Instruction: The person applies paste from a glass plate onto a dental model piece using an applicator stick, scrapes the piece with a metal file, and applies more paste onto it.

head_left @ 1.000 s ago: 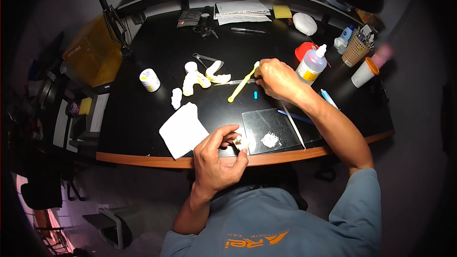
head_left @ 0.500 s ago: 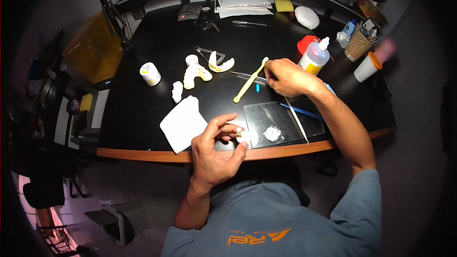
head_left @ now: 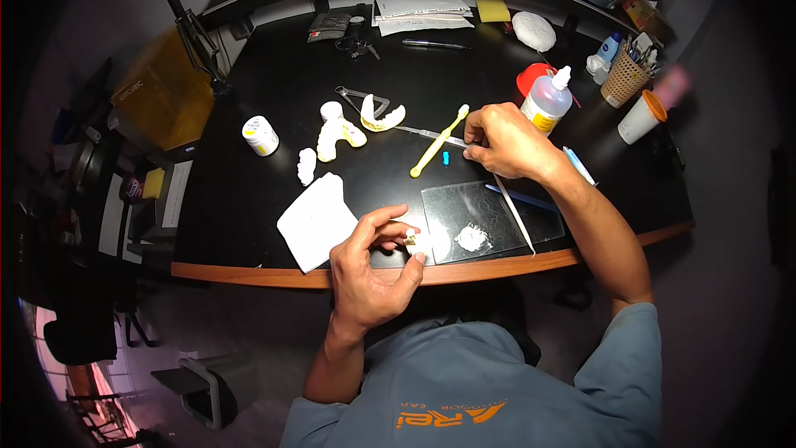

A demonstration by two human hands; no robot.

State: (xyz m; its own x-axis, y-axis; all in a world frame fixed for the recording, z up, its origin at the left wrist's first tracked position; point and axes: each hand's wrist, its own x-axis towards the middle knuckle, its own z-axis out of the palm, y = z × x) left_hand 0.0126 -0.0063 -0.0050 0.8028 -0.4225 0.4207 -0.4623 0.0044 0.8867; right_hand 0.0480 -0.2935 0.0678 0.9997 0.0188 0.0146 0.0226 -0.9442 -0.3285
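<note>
My left hand point(head_left: 369, 270), near the desk's front edge, pinches a small white-and-gold piece like a dental crown point(head_left: 411, 239) between thumb and fingertips. My right hand point(head_left: 510, 139) is at the middle right, its fingers closed on the handle end of a scalpel point(head_left: 435, 134) whose thin blade points left. A yellow-green toothbrush point(head_left: 438, 145) crosses the scalpel, close to my right fingertips. A small blue piece point(head_left: 446, 158) lies beside the brush. Below my right hand is a glass slab point(head_left: 439, 199) with a white paste patch point(head_left: 473, 237).
Two dental arch models point(head_left: 340, 137) stand near a white jar point(head_left: 260, 135) and a metal caliper point(head_left: 373, 101). A folded white tissue point(head_left: 315, 220) lies left of my hand. A bottle point(head_left: 547, 101), pen basket point(head_left: 628, 79) and cup point(head_left: 642, 119) stand at the right.
My right fingers have shifted slightly down, closing on the scalpel's handle end beside the toothbrush. My left hand keeps its pinch on the crown-like piece. The view has moved slightly.
</note>
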